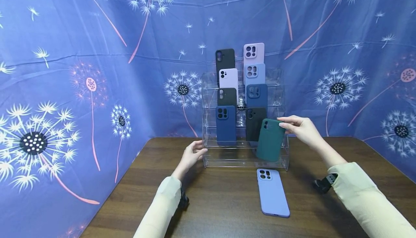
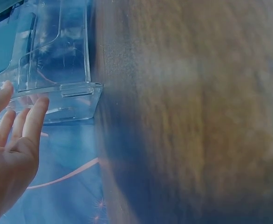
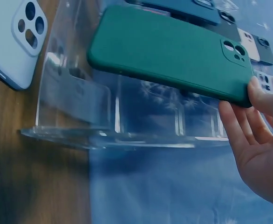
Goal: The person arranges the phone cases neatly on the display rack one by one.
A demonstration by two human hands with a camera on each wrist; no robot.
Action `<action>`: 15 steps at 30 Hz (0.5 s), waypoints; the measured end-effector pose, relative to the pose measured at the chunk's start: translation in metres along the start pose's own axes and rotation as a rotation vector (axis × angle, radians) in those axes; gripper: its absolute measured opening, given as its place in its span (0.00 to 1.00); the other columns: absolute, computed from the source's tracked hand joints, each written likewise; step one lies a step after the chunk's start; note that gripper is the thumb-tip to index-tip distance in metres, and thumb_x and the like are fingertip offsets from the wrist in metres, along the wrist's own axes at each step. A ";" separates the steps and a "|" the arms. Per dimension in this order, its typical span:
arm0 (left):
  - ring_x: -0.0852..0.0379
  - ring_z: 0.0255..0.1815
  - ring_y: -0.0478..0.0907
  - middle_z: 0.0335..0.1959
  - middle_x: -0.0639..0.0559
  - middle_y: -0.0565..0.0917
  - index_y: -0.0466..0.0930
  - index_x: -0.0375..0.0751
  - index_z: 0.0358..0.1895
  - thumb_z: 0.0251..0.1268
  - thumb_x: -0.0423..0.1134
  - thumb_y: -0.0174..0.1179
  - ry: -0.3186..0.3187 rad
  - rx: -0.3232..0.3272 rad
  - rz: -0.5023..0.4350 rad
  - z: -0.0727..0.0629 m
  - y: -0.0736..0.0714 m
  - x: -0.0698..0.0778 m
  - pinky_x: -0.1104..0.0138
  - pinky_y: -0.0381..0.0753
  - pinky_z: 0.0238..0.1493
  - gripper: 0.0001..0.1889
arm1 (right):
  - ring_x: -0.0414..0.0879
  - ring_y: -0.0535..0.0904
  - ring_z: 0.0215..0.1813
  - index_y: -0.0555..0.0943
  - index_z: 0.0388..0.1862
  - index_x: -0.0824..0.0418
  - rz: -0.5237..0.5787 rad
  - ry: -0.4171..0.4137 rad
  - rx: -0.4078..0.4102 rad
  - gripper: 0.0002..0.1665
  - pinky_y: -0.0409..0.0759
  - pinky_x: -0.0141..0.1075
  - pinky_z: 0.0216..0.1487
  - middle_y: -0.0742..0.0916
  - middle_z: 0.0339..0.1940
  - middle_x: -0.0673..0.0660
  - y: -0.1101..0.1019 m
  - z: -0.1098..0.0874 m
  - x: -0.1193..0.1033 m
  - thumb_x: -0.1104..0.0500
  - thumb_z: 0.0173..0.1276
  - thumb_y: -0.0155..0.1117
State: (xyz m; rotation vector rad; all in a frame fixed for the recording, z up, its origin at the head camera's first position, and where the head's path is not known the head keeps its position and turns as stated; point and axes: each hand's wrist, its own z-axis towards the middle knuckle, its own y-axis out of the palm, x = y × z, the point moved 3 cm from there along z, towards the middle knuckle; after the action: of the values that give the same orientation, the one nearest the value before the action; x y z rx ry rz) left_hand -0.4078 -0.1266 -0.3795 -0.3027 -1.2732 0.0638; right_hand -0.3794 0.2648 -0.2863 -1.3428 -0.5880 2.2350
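Observation:
My right hand (image 1: 300, 129) pinches a green phone case (image 1: 271, 140) by its top corner, next to the camera cutout. The case leans slightly, its lower end in front of the bottom tier of a clear acrylic display rack (image 1: 227, 164). In the right wrist view, the thumb lies on the back of the green case (image 3: 169, 53) with fingers underneath. My left hand (image 1: 191, 155) is at the rack's left side, fingers extended and fingertips right at its edge. A light blue phone case (image 1: 273, 194) lies flat on the table in front of the rack.
Two columns of cases stand on the rack's tiers, among them a dark blue case (image 1: 226, 126), a black case (image 1: 255, 124) and a pale pink case (image 1: 254, 53). The rack stands on a brown wooden table (image 1: 221, 202), before a blue dandelion-print cloth (image 1: 182, 21).

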 end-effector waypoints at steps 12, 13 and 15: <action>0.54 0.41 0.80 0.51 0.30 0.78 0.66 0.26 0.62 0.62 0.32 0.60 -0.009 0.003 -0.010 0.008 -0.001 -0.015 0.57 0.83 0.45 0.26 | 0.34 0.84 0.34 0.80 0.52 0.64 0.041 0.037 0.034 0.22 0.83 0.32 0.34 0.84 0.48 0.67 0.036 0.016 0.014 0.51 0.67 0.61; 0.56 0.40 0.80 0.51 0.30 0.78 0.66 0.27 0.62 0.62 0.33 0.60 -0.010 0.007 -0.013 0.010 0.000 -0.019 0.58 0.83 0.45 0.26 | 0.35 0.84 0.34 0.80 0.52 0.64 0.048 0.038 0.027 0.22 0.83 0.30 0.33 0.84 0.48 0.67 0.038 0.017 0.015 0.51 0.67 0.61; 0.57 0.40 0.80 0.51 0.31 0.78 0.67 0.28 0.62 0.62 0.34 0.61 -0.008 0.015 -0.009 0.014 0.000 -0.027 0.59 0.84 0.44 0.26 | 0.36 0.84 0.34 0.81 0.51 0.65 0.055 0.039 0.017 0.21 0.83 0.30 0.33 0.84 0.48 0.67 0.042 0.018 0.018 0.51 0.66 0.61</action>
State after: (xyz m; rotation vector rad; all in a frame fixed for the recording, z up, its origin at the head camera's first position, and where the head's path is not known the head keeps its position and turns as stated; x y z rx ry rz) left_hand -0.4290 -0.1293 -0.4013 -0.2838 -1.2812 0.0665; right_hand -0.4098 0.2399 -0.3153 -1.4068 -0.5226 2.2468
